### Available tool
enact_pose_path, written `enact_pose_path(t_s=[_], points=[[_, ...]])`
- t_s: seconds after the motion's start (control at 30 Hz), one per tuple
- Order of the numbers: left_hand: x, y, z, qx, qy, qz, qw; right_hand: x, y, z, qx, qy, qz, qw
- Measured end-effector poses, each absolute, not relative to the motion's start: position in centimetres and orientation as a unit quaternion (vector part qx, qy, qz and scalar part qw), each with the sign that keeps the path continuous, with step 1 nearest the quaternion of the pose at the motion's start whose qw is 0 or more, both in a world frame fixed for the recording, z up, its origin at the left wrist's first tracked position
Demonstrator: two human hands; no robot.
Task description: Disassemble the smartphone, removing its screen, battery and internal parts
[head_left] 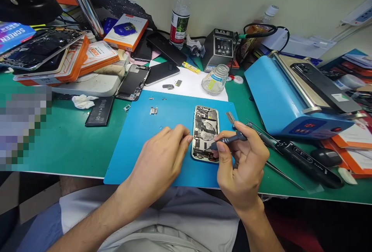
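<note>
Green bench: fragile-looking opened phone best held by frame, screwdriver pinched by right fingers, left fingers pressed together.

L far: "SCREEN", big wht caps on blue pkg; prob "SCREEN" again on orange/wht box to its R. R side: red digits on blue machine, too blurry. Far bottle label, blk tool print: illegible.
</note>
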State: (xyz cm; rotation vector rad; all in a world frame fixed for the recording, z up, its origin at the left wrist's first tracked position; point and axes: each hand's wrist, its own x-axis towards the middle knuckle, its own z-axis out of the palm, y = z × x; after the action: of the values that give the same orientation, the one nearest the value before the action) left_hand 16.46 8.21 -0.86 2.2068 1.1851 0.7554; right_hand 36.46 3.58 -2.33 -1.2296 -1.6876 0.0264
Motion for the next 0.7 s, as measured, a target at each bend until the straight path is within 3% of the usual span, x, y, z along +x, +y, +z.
enact_pose_path(t_s=[0.3, 0.5, 0.7], points=[[16.48, 8.23, -0.83, 0.814, 0.435, 0.290, 0.253, 36.52, 3.72, -2.06, -0.471, -0.749, -0.092, 0.457], [16.40, 8.36, -0.91, 0.804, 0.421, 0.314, 0.279, 36.79, 3.84, -1.70, -0.423, -0.773, -0.010, 0.472], [16.22, 8.16, -0.17, 0.798, 0.439, 0.306, 0.278, 36.75, 4.11, -1.54, -0.439, -0.770, -0.048, 0.460]])
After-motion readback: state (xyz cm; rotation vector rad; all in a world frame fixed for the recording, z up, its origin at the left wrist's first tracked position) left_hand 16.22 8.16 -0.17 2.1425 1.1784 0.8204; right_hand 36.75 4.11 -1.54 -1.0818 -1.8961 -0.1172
